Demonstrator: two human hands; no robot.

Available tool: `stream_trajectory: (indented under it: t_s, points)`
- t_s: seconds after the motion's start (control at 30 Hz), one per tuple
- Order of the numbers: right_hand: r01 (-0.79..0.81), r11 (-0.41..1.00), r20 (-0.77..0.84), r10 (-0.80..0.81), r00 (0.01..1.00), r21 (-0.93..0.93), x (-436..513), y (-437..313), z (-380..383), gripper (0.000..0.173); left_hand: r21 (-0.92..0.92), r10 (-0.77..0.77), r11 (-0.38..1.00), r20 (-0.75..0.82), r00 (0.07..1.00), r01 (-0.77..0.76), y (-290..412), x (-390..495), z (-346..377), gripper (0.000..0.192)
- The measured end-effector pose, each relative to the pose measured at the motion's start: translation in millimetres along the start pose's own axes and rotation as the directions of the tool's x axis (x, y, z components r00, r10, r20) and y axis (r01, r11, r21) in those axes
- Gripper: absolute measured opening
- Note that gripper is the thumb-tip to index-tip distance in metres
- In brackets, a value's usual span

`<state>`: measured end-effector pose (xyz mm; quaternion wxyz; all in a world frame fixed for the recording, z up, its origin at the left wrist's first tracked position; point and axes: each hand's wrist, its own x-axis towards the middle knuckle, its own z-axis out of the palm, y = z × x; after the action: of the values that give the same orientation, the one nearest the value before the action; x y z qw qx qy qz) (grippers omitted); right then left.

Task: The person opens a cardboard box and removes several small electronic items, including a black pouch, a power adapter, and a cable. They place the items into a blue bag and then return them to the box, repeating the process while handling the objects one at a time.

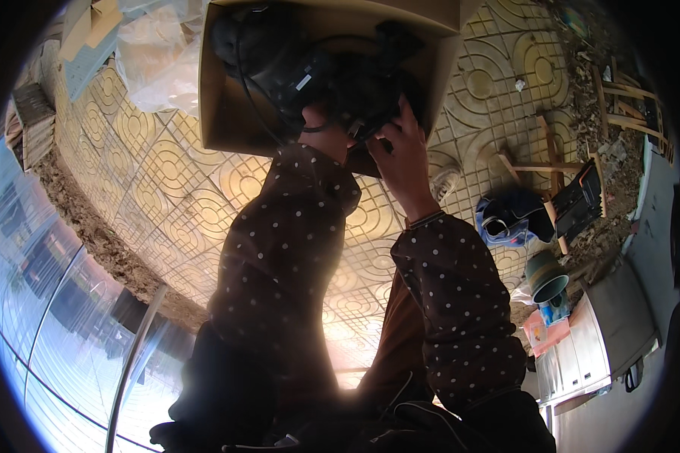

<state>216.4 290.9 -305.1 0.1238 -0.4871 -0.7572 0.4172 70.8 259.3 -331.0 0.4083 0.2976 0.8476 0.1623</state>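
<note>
A cardboard box (235, 141) full of black items (340, 68) lies before me at the top of the view. Black cables (246, 85) run over its contents, and one dark piece carries a small white label. My left hand (326, 133) reaches over the near wall, its fingers mostly hidden among the dark things. Beside it, my right hand (401, 153) has bent fingers at a dark cable near the box's right corner. Shadow hides whether either hand grips anything. Dark polka-dot sleeves cover both forearms.
Clear plastic bags (158, 62) lie left of the box on patterned paving. To the right are a wooden folding frame (549, 164), a dark blue cloth item (513, 218), a black case (578, 201) and a green bucket (545, 277). A metal pole (133, 362) stands lower left.
</note>
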Motion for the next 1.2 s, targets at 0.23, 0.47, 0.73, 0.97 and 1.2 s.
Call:
stream_trajectory:
  t_s: [0.23,0.47,0.73,0.97,1.2]
  points:
    - [0.018,0.994,0.005,-0.018,1.000,0.105,-0.8,6.1,9.2,0.011,-0.293,-0.087,0.944,0.217,0.972,0.150,-1.2,-4.3,-22.6,0.067]
    - [-0.335,0.752,0.247,0.233,0.941,0.567,8.8,20.1,-1.0,0.014,-0.261,-0.069,0.958,0.192,0.979,0.118,-1.4,-16.9,-41.6,0.063]
    - [-0.622,0.345,0.544,0.303,0.783,0.703,14.5,10.8,-41.9,0.041,-0.243,-0.092,0.951,0.369,0.925,0.191,-21.8,-21.6,-70.5,0.038]
    - [-0.487,0.657,0.487,0.203,0.849,0.575,9.6,14.5,-21.9,0.032,0.022,-0.101,0.994,0.467,0.878,0.103,-10.5,-23.2,-65.8,0.037]
    - [-0.417,0.541,0.357,0.217,0.908,0.731,-20.6,14.7,-29.5,0.015,-0.208,-0.163,0.933,0.485,0.859,0.295,-0.5,-15.2,-64.5,0.052]
